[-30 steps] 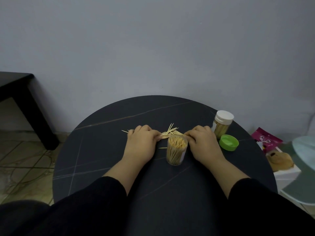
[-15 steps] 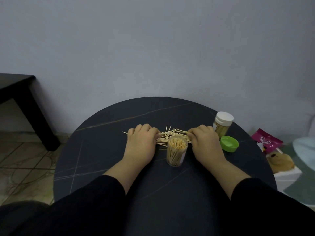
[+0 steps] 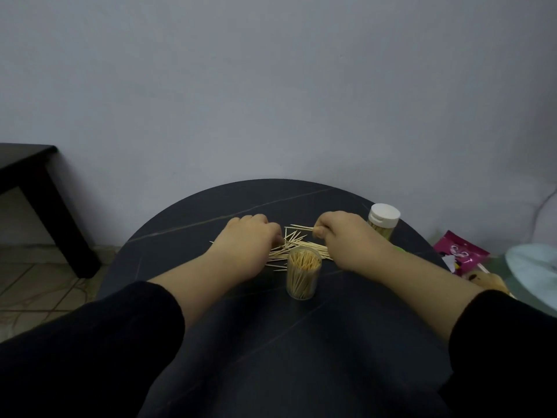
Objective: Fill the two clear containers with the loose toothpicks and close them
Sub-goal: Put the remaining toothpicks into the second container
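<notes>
Two jars stand on the table (image 3: 211, 212): an open jar (image 3: 303, 274), packed full, and a capped jar (image 3: 383, 220) behind and to the right of it. Loose toothpicks (image 3: 297, 245) lie just behind the open jar. Behind-right of that jar, the right hand (image 3: 343, 239) pinches a few of them. Behind-left of it, the left hand (image 3: 244, 245) curls its fingers at the heap's edge; whether it grips any I cannot tell.

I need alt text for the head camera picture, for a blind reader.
On a round dark table, a person's right hand pinches a few loose toothpicks from a pile, and the left hand rests curled at its edge. An open clear container full of toothpicks stands in front of the pile; a white-lidded container stands beyond the right hand.
</notes>
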